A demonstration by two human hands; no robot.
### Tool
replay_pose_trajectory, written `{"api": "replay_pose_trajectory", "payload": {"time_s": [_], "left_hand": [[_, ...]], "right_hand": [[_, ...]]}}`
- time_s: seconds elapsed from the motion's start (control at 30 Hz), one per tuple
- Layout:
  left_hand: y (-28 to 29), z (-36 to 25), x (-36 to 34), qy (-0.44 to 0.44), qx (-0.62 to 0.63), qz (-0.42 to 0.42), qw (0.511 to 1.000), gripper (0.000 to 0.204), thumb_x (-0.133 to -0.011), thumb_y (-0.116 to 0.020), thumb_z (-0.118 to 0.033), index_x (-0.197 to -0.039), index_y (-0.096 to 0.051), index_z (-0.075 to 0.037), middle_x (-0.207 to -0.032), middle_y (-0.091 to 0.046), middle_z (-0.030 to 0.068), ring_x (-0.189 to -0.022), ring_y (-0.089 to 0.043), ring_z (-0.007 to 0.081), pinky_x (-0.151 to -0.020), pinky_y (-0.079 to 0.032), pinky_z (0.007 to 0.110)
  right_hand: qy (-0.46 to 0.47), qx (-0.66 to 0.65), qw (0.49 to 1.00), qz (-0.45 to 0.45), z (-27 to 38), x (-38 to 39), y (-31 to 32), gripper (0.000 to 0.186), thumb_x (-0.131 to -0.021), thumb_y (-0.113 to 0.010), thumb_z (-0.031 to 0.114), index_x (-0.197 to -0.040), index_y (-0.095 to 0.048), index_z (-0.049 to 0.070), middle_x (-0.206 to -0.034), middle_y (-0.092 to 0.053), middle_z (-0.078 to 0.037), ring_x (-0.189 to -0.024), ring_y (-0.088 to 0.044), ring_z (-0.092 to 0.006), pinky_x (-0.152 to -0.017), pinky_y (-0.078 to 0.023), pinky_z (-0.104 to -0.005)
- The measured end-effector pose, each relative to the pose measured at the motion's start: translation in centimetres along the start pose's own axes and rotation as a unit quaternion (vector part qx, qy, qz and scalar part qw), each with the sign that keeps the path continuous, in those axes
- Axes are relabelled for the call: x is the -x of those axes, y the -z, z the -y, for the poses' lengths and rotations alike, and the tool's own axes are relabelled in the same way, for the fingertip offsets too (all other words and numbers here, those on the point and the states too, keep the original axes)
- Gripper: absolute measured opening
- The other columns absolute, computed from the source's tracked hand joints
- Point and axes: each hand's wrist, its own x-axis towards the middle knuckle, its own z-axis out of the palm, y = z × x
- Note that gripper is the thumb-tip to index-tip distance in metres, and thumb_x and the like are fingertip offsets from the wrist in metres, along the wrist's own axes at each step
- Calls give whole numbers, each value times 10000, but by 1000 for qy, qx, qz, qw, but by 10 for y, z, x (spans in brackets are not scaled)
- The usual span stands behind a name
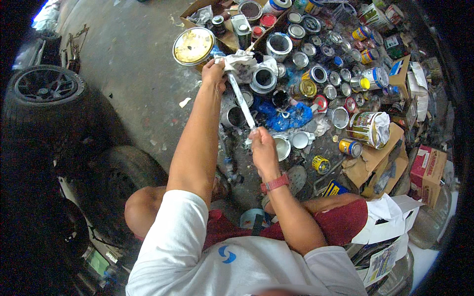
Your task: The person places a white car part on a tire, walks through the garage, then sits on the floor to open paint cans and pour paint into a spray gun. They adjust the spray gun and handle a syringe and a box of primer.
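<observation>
My left hand [213, 74] is closed on a crumpled white rag [242, 61] at the upper end of a long, white-coated stick [239, 96]. My right hand [264, 150], with a red watch on the wrist, grips the stick's lower end. A large can with a yellow-stained lid [192, 45] sits just beyond my left hand. An open grey can [263, 81] stands beside the rag, and a crumpled blue plastic bag [289, 117] lies to the right of the stick.
Many cans [330, 90] crowd the floor ahead and right, among cardboard [365, 167] and a red-and-brown box [427, 175]. Black tyres on wheels [44, 86] are stacked at left. Concrete floor [128, 59] shows beyond them. My bent legs are beneath my arms.
</observation>
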Motion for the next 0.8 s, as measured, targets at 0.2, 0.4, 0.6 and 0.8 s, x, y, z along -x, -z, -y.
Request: {"api": "replay_pose_trajectory", "payload": {"time_s": [0.2,0.4,0.6,0.8], "left_hand": [[4,-4,12,-1,56,-30,998,340,-1022,-608,-81,-1359,-566,-79,-1230,-698,64,-1076,-678,274,-922,-532,533],[12,7,36,-8,100,85,991,402,-1014,-585,-53,-1409,-523,-98,-1293,-659,88,-1159,-649,285,-1014,-510,492],[11,8,40,-27,174,134,975,427,-1013,-508,-118,-1440,-508,-114,-1311,-649,135,-1201,-641,303,-1051,-504,516],[8,16,43,-37,181,130,974,544,-1008,-496,-37,-1536,-371,-72,-1315,-640,168,-1196,-652,299,-1021,-530,471]], "right_hand": [[-40,24,999,3,7,-2,16,296,-1107,-489,259,-937,-623,57,-694,-468,32,-615,-416,-89,-561,-340,-311],[-55,-115,992,-2,21,-36,10,272,-1119,-485,303,-970,-593,103,-633,-395,89,-479,-320,-24,-411,-237,-233],[-119,-147,981,34,27,-82,-16,288,-1114,-481,307,-962,-594,91,-630,-417,78,-468,-333,-42,-421,-252,-250],[-144,-167,975,38,26,-84,-22,300,-1095,-495,268,-933,-625,51,-647,-452,56,-556,-391,-70,-509,-304,-296]]}}
